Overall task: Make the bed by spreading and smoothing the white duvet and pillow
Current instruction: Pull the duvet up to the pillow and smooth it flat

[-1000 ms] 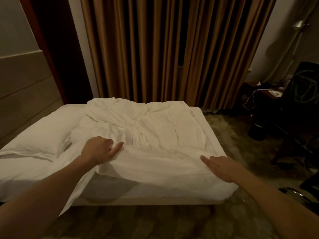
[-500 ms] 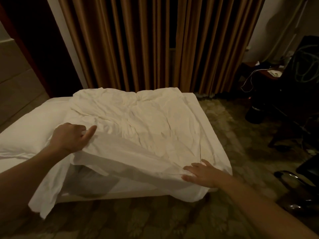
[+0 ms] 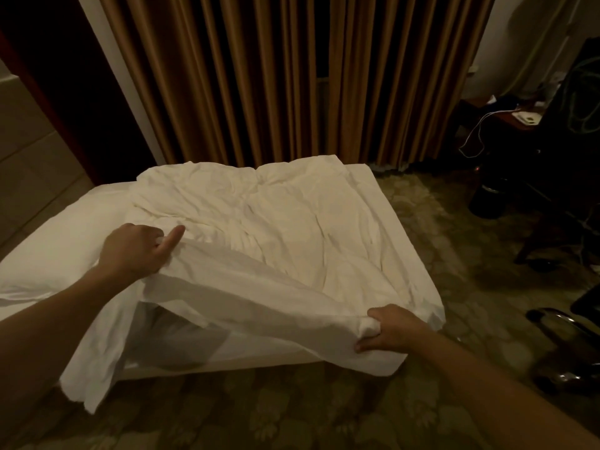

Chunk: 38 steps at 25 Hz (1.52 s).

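**Both hands hold the duvet's near edge, lifted clear of the mattress**

I have 2 grips on the white duvet (image 3: pixel 276 228), and each is there for a reason. My left hand (image 3: pixel 136 251) clamps the near edge up by the pillow (image 3: pixel 65 241), fingers curled into the cloth with the index finger stretched along the top, so that corner is raised and air can get underneath. My right hand (image 3: pixel 394 326) bunches the same edge low at the foot corner of the bed (image 3: pixel 363 172), fist wrapped around a wad of fabric, which I judge anchors that end while the other lifts.

Between the 2 hands the edge runs in a taut diagonal, and a shadowed gap shows beneath it over the mattress side. A loose flap hangs off the bed below my left forearm toward the patterned carpet (image 3: pixel 292 414).

The duvet covers most of the mattress but is creased across its middle, and its far edge sits just in front of the brown curtains (image 3: pixel 292 76). The pillow lies at the head end, partly overlapped by the duvet. I judge spreading is under way and smoothing is not yet done.
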Tool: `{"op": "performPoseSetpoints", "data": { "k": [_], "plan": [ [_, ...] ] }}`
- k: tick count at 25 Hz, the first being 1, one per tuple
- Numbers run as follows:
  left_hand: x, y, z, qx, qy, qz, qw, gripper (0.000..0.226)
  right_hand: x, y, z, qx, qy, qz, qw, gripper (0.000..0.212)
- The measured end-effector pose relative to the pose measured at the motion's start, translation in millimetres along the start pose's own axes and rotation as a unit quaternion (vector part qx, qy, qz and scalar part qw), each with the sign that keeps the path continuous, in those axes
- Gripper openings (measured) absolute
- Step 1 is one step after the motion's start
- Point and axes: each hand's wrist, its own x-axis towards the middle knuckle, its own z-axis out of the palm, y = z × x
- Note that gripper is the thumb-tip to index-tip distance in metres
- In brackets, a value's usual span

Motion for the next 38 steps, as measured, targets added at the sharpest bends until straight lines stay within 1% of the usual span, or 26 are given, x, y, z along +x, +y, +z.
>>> {"op": "performPoseSetpoints", "data": {
  "k": [1, 3, 4, 6, 9, 10, 13, 14, 18, 22, 25, 28, 31, 33, 38],
  "plan": [
    [1.5, -2.2, 1.0, -0.008, 0.001, -0.008, 1.0, 0.091, -0.6, -1.5, -7.1, 0.032, 0.036, 0.004, 0.999, 0.066],
    [3.2, -5.8, 2.0, -0.02, 0.009, -0.029, 0.999, 0.093, 0.9, -4.9, -23.0, 0.107, 0.108, 0.028, 0.988, 0.085],
    [2.8, -6.5, 2.1, -0.022, 0.013, -0.037, 0.999, 0.092, 0.7, -7.6, -32.3, 0.131, 0.132, 0.038, 0.982, 0.089],
    [0.5, -5.7, 0.8, -0.033, 0.019, -0.048, 0.998, 0.088, -0.7, -13.5, -50.1, 0.139, 0.152, 0.049, 0.977, 0.089],
    [-3.4, -6.3, -3.9, -0.056, 0.016, -0.059, 0.997, 0.08, -5.3, -14.2, -65.7, 0.092, 0.185, 0.063, 0.976, 0.076],
    [-4.6, -6.7, -5.3, -0.058, 0.013, -0.058, 0.997, 0.082, -7.8, -11.3, -70.7, 0.068, 0.201, 0.066, 0.975, 0.078],
    [-6.0, -2.4, -4.9, -0.049, 0.022, -0.047, 0.997, 0.086, -15.0, 3.3, -97.2, -0.013, 0.271, 0.043, 0.961, 0.104],
    [-4.7, 2.0, -5.4, -0.054, 0.026, -0.047, 0.997, 0.084, -17.1, 8.9, -108.7, -0.036, 0.298, 0.033, 0.953, 0.108],
    [3.7, 20.2, -7.4, -0.073, 0.047, -0.053, 0.995, 0.081, -23.6, 19.5, -148.1, -0.1, 0.361, 0.007, 0.927, 0.104],
    [18.2, 16.0, 8.8, -0.088, 0.044, -0.072, 0.993, 0.085, -1.1, 19.9, -162.6, -0.123, 0.386, 0.012, 0.914, 0.1],
    [31.3, 2.5, 34.4, -0.075, 0.035, -0.076, 0.994, 0.09, 30.5, 23.1, -161.3, -0.118, 0.378, 0.018, 0.918, 0.099],
    [66.6, -14.6, 66.5, -0.063, 0.02, -0.085, 0.994, 0.091, 83.5, 26.0, -167.3, -0.128, 0.366, 0.022, 0.922, 0.098],
    [125.9, -27.9, 106.8, -0.056, -0.007, -0.087, 0.995, 0.088, 150.4, 25.8, -188.0, -0.14, 0.35, 0.036, 0.925, 0.096],
    [171.0, -36.4, 135.2, -0.061, -0.019, -0.079, 0.995, 0.089, 191.6, 25.5, -205.2, -0.145, 0.345, 0.045, 0.926, 0.098],
    [309.7, -50.6, 212.5, -0.062, -0.071, -0.054, 0.994, 0.088, 313.1, 34.0, -256.6, -0.15, 0.337, 0.069, 0.927, 0.102]
  ]
}}
